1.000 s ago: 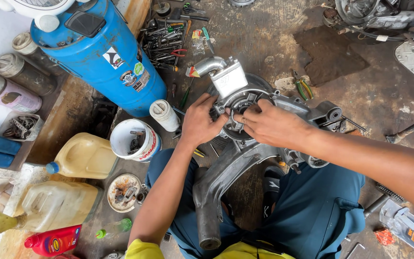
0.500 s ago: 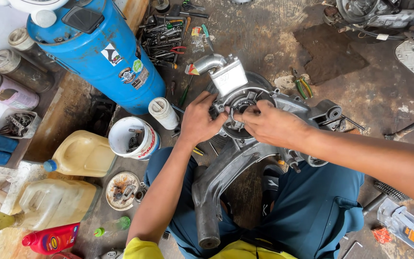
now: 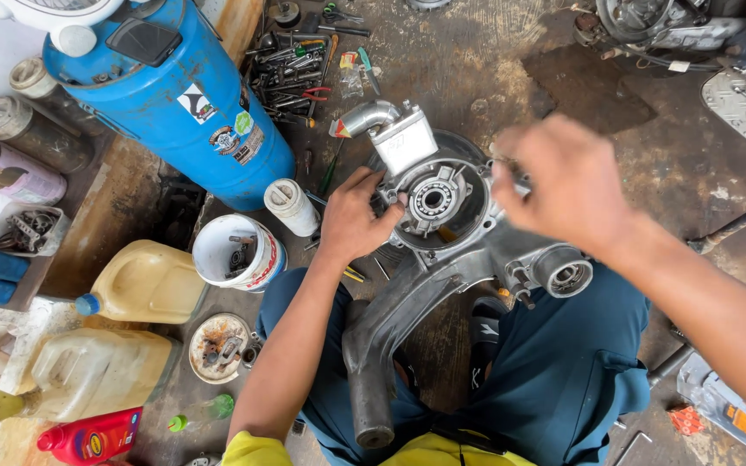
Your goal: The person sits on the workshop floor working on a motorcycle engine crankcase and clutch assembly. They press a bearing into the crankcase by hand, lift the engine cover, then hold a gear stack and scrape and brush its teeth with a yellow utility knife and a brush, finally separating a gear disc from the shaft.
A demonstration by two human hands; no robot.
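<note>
A grey metal engine casing (image 3: 442,267) lies on the floor between my knees, with a round opening and a steel bearing (image 3: 432,200) at its centre. My left hand (image 3: 351,220) grips the left rim of that opening, thumb at the edge. Lifted above the casing's right side, my right hand (image 3: 563,185) is blurred with its fingers curled. Whether it holds a small part cannot be told. A silver elbow pipe and square block (image 3: 395,129) sit at the casing's far end.
A blue drum (image 3: 174,103) stands at the left, with a white bucket of parts (image 3: 239,255) and a white can (image 3: 291,207) beside it. Loose tools (image 3: 291,73) lie beyond. A yellow jug (image 3: 144,280), a translucent jug (image 3: 88,371), a red bottle (image 3: 88,436) and a dish of parts (image 3: 218,345) fill the near left.
My right hand has lifted off the casing's opening and moved up and right, exposing the bearing. My left hand stays on the rim.
</note>
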